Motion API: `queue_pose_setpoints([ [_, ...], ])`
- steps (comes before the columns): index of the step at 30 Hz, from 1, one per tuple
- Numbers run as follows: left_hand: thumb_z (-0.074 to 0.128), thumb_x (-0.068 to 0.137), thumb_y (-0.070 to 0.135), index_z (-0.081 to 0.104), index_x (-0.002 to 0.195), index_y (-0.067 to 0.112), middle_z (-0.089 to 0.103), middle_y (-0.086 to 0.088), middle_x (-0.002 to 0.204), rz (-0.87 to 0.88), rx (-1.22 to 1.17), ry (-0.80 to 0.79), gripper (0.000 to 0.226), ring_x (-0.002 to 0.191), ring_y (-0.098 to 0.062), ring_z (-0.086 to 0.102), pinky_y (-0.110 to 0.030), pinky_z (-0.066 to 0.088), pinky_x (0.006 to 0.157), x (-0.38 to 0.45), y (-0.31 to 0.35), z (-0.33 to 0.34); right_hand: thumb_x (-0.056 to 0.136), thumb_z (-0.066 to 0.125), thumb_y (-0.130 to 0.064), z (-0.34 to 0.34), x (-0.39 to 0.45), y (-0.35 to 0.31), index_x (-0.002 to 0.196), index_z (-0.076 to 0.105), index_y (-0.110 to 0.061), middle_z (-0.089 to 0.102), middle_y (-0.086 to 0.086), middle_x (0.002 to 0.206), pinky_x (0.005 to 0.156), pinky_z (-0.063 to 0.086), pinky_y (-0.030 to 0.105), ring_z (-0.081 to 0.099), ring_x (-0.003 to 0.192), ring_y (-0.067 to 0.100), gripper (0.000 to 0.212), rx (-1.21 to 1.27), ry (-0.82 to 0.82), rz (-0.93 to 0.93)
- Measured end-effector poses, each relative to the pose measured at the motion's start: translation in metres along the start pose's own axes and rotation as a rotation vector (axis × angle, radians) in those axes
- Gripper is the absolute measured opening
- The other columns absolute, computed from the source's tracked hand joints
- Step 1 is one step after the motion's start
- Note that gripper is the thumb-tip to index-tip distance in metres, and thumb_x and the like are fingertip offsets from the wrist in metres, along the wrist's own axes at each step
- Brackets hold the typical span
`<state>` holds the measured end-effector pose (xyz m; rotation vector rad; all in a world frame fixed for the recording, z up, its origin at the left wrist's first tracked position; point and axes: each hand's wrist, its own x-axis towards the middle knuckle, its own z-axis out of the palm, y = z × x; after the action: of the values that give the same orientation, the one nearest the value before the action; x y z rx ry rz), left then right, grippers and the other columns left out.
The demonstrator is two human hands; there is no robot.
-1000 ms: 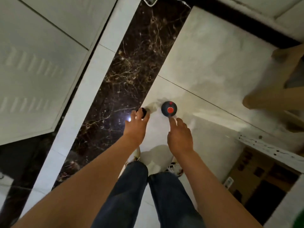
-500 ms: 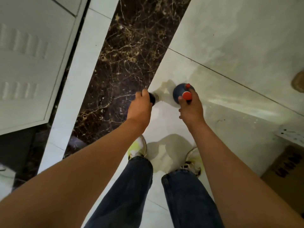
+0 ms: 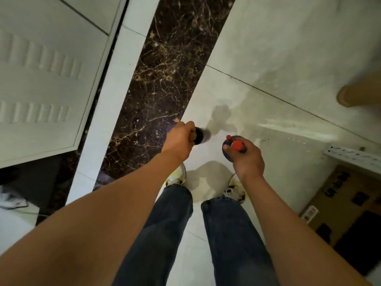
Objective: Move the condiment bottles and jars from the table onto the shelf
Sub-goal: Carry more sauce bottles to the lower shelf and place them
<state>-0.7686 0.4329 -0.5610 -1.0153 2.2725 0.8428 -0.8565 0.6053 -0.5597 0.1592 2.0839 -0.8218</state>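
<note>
I look straight down at the floor. My left hand (image 3: 180, 139) grips a bottle with a black cap (image 3: 201, 134), seen end-on and blurred, held above the pale tiles. My right hand (image 3: 248, 159) grips a dark blue bottle with a red cap (image 3: 235, 146) by its neck, also off the floor. Both bottles hang in front of my legs and shoes. No table top or shelf board shows plainly in this view.
A white cabinet door (image 3: 39, 83) with embossed slats fills the left. A dark marble strip (image 3: 165, 75) runs diagonally beside pale floor tiles. A wooden furniture leg (image 3: 358, 96) stands at the right edge, and a cardboard box (image 3: 348, 207) lies at the lower right under a white perforated rail (image 3: 354, 155).
Both hands have closed around the bottles that stood on the floor and lifted them towards me. The view has shifted as I straighten up.
</note>
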Motion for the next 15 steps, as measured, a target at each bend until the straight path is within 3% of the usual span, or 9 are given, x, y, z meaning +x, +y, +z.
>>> queue_pose_setpoints([
  [5,0.078,0.077,0.013,0.064,0.108,0.014,0.062,-0.009,0.107,0.134,-0.116,-0.036,0.034,0.097,-0.027,0.057,-0.041,0.048,0.086,-0.063,0.051,-0.063,0.088,0.07,-0.039,-0.051,-0.086,-0.026,0.101,0.065,-0.039,0.065,-0.013,0.094,0.075,0.042,0.026,0.06,0.09,0.014,0.014,0.068,0.152,-0.026],
  [9,0.079,0.076,0.015,0.065,0.11,0.016,0.064,-0.003,0.107,0.301,-0.135,-0.008,0.036,0.097,-0.02,0.058,-0.032,0.048,0.086,-0.116,0.098,-0.125,0.089,0.067,-0.045,-0.09,-0.151,-0.06,0.114,0.063,-0.033,0.063,-0.013,0.098,0.074,0.04,0.027,0.057,0.09,0.013,0.027,0.061,0.278,-0.073],
  [13,0.082,0.072,0.015,0.067,0.105,0.018,0.065,0.006,0.099,0.464,-0.225,0.057,0.036,0.088,-0.01,0.057,-0.012,0.043,0.077,-0.177,0.14,-0.197,0.086,0.069,-0.052,-0.132,-0.23,-0.111,0.115,0.057,-0.024,0.063,-0.008,0.096,0.07,0.039,0.027,0.057,0.085,0.015,0.042,0.159,0.432,-0.094],
  [15,0.084,0.07,0.015,0.068,0.102,0.019,0.064,0.012,0.092,0.529,-0.292,0.081,0.036,0.079,-0.008,0.053,-0.01,0.04,0.07,-0.208,0.161,-0.234,0.085,0.069,-0.054,-0.154,-0.272,-0.137,0.112,0.06,-0.023,0.064,-0.008,0.095,0.067,0.036,0.026,0.058,0.084,0.015,0.042,0.182,0.526,-0.12],
])
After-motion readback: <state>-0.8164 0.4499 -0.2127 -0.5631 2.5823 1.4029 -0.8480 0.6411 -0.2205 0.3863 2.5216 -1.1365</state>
